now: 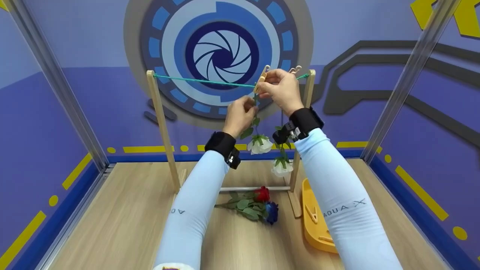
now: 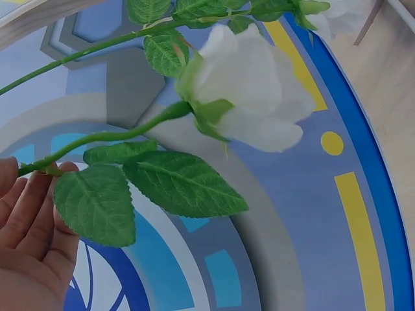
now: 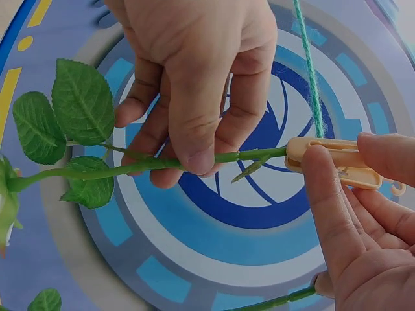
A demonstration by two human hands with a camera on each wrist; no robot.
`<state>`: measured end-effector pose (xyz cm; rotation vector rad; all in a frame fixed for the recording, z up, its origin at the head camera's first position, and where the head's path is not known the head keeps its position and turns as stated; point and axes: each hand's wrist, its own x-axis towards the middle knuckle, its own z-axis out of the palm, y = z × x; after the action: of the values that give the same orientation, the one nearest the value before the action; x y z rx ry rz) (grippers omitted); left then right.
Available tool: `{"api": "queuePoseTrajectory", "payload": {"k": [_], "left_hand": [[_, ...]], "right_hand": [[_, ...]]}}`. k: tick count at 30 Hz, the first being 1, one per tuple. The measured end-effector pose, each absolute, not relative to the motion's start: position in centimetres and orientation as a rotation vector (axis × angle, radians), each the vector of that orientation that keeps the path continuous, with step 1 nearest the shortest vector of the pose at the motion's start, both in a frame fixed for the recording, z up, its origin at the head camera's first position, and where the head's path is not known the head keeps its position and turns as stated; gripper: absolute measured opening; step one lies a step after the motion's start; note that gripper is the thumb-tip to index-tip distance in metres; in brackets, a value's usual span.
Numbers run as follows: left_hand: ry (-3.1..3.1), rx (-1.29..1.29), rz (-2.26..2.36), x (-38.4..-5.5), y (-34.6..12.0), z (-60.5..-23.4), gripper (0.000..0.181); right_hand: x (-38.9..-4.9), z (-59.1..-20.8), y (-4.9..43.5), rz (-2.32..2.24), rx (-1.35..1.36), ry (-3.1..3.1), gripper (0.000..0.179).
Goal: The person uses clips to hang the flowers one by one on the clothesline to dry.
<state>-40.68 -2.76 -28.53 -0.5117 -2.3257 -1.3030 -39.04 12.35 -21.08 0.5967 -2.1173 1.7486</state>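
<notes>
My left hand (image 1: 240,114) pinches the green stem (image 3: 130,170) of a white rose (image 1: 260,145) that hangs head down, its leaves (image 2: 185,181) spread beside the bloom. Just above, my right hand (image 1: 283,90) grips a light wooden clothespin (image 3: 331,154) between thumb and fingers. The clothespin sits at the upper end of the stem, against the green string (image 1: 202,81), which dips there. A second white rose (image 1: 282,167) hangs lower to the right, under another clothespin (image 1: 295,70) partly hidden behind my right hand.
Two wooden posts (image 1: 163,131) hold up the string. On the table (image 1: 123,217) lie a red rose (image 1: 262,194) and a blue rose (image 1: 271,212) with leafy stems. A yellow tray (image 1: 318,243) with clothespins (image 1: 311,213) stands at right, partly under my right forearm.
</notes>
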Motion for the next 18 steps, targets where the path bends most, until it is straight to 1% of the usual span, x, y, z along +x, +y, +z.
{"api": "queuePoseTrajectory", "payload": {"k": [11, 18], "left_hand": [[-2.401, -0.528, -1.298, -40.0, -4.3, -29.5, 0.024], [-2.434, -0.506, -1.298, -39.3, -6.3, -31.4, 0.029]], "right_hand": [[-38.4, -21.3, 13.0, 1.674, 0.611, -2.141, 0.033], [-37.8, -22.8, 14.2, 1.721, 0.644, -2.120, 0.033]]}}
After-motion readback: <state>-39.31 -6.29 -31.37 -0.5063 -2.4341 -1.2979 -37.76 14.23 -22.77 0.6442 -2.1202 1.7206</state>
